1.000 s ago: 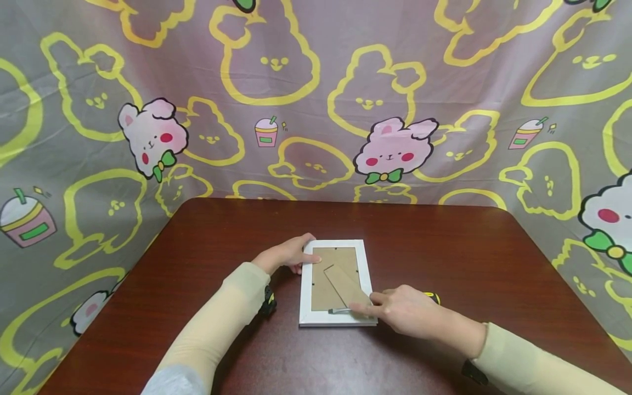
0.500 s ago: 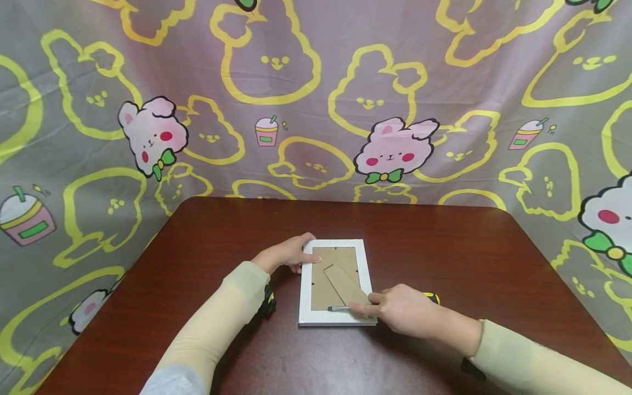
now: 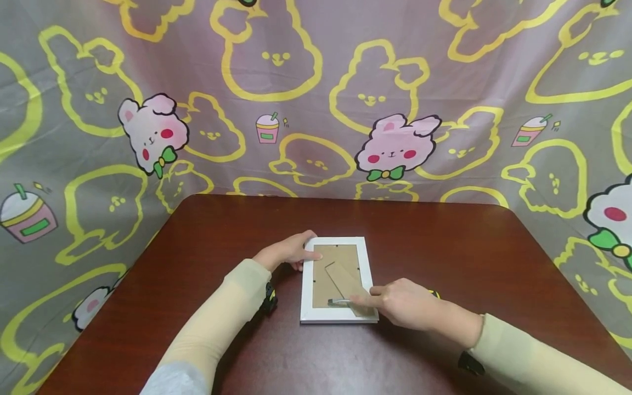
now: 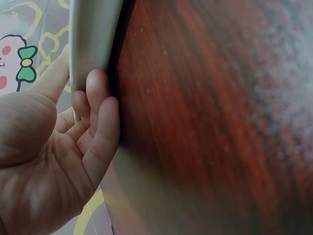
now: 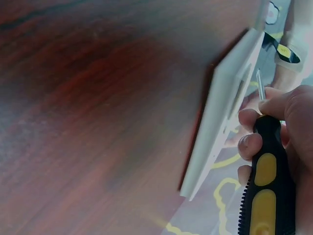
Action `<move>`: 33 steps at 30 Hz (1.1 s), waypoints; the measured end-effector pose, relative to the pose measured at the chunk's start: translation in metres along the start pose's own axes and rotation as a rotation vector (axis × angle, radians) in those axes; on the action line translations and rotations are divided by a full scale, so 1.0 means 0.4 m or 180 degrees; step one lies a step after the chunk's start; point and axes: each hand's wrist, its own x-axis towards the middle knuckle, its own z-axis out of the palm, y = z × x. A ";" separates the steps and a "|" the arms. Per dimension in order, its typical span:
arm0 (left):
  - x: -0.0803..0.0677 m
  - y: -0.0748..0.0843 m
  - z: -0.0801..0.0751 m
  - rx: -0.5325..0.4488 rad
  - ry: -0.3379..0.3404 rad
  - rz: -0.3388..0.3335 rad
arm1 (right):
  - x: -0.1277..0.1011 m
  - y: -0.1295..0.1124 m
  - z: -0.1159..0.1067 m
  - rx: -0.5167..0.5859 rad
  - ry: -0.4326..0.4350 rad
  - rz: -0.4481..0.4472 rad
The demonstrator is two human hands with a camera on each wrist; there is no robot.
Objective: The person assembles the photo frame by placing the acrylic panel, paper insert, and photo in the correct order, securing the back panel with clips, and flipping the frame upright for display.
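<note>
A white picture frame (image 3: 338, 280) lies face down near the middle of a dark reddish-brown tabletop (image 3: 444, 247), its long sides running away from the person. Its back shows a brown cardboard panel (image 3: 321, 277) set inside the white border, with a brown easel stand (image 3: 345, 281) lying flat and slanting across the panel. The frame's edge is plain, smooth white.

The left hand (image 3: 286, 253) holds the frame's far left corner, thumb on top and fingers (image 4: 100, 105) curled against the side edge. The right hand (image 3: 407, 303) is at the frame's near right corner, its fingers wrapped round a screwdriver (image 5: 266, 191) with a black and yellow handle; the metal shaft (image 3: 338, 302) lies over the lower part of the back panel. Both forearms wear pale beige sleeves. Behind the tabletop hangs a grey cloth (image 3: 316, 82) printed with yellow rabbit outlines and pink rabbits.
</note>
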 end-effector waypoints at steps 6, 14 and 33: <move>0.006 0.000 -0.001 0.0030 0.0032 0.0009 | 0.003 0.010 -0.008 -0.0027 0.0164 0.0008; 0.005 0.004 -0.002 0.0035 0.0038 0.0001 | -0.007 0.011 -0.010 0.0000 0.0181 0.0053; 0.003 0.003 0.000 0.0038 0.0019 -0.0036 | -0.010 -0.005 0.003 0.0162 0.0040 0.0045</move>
